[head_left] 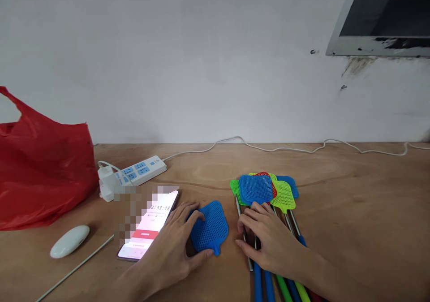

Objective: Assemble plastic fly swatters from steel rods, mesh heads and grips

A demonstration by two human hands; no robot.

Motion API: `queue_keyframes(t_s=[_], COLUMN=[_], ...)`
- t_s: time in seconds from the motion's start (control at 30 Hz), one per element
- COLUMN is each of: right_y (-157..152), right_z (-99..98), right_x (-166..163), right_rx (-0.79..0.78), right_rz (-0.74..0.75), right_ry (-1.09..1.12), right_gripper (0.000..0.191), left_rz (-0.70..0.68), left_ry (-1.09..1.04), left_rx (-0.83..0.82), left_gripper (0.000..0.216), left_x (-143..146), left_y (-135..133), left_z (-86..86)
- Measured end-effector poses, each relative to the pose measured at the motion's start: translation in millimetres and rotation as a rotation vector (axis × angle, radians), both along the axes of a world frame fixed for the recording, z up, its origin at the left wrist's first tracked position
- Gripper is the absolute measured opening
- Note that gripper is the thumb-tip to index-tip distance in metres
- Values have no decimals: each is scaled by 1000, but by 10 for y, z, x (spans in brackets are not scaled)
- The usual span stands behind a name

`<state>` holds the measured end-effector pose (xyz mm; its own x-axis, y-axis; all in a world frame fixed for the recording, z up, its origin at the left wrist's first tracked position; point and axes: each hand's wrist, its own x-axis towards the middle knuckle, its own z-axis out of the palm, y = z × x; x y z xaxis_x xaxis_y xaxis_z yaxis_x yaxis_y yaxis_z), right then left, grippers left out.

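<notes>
My left hand [179, 243] grips a loose blue fly swatter head [211, 226], fingers along its left and top edges and thumb near its stubby neck. No handle shows on this perforated piece. My right hand [264, 237] lies over the metal rods of several fly swatters, fingers loosely bent and thumb apart from them. Just beyond its fingertips is a blue swatter head [255, 189] on top of the pile. Around it overlap a yellow-green head [284, 194], a green head [235, 187] and a partly covered red one. Coloured handles [268, 286] run toward me beneath my right wrist.
A lit phone [151, 226] lies beside my left hand. Behind it is a white power strip [144, 170] with a plugged-in adapter, its cord [238, 137] running along the wall. A red plastic bag [47, 172] and a white oval object [70, 241] sit at left.
</notes>
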<state>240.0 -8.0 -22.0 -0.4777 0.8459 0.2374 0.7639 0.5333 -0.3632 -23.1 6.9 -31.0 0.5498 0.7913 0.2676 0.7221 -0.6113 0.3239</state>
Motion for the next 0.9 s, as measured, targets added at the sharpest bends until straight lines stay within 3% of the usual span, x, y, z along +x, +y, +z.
queue_keyframes(t_s=[0.23, 0.37, 0.57, 0.7, 0.83, 0.9], right_y=[-5, -5, 1, 8, 14, 10], right_z=[-47, -44, -81, -75, -2, 34], right_x=[-30, -51, -48, -29, 16, 42], right_rx=[77, 77, 102, 68, 3, -11], right_rz=[-45, -67, -74, -69, -84, -93], right_ry=[20, 4, 2, 173, 436, 466], right_gripper=[15, 10, 15, 24, 33, 36], left_rz=[71, 67, 9, -72, -66, -69], left_ry=[-26, -31, -107, -123, -81, -71], left_rx=[-182, -248, -244, -224, -208, -192], left_gripper=[57, 64, 73, 101, 114, 115], left_x=[-3, 11, 29, -36, -78, -71], left_y=[46, 30, -4, 17, 24, 8], left_z=[124, 166, 138, 38, 1, 22])
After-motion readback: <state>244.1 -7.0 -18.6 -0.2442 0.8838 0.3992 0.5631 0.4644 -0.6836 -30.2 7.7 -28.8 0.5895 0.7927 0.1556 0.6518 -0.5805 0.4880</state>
